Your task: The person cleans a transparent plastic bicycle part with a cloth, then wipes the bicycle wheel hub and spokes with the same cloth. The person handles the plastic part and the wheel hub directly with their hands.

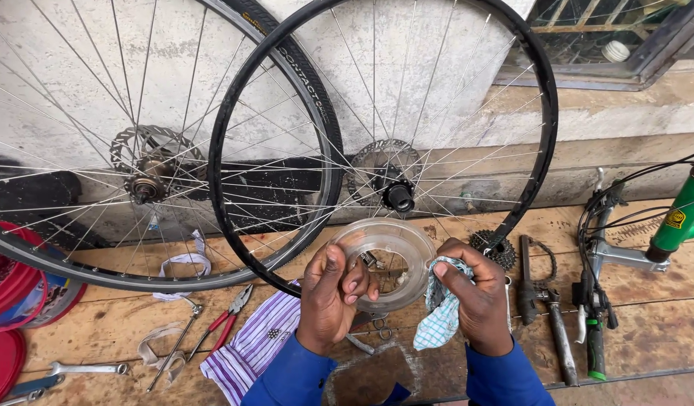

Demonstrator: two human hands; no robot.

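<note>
My left hand (330, 297) grips the left edge of a clear plastic spoke-guard disc (388, 244), held upright just above the wooden boards. My right hand (475, 297) presses a small blue-and-white checked rag (441, 319) against the disc's right edge. Behind the disc, a bare black bicycle rim (539, 162) with spokes, a hub and a brake rotor leans on the wall. Blue sleeves cover both forearms.
A second wheel with a tyre (317, 98) leans at left. On the boards (98, 323) lie red-handled pliers (228, 322), a spanner (87, 368), a striped cloth (253, 346), a cassette sprocket (496, 248) and a chain whip (526, 289). Red bowls (4, 316) sit far left; a green bike frame (681, 214) stands at right.
</note>
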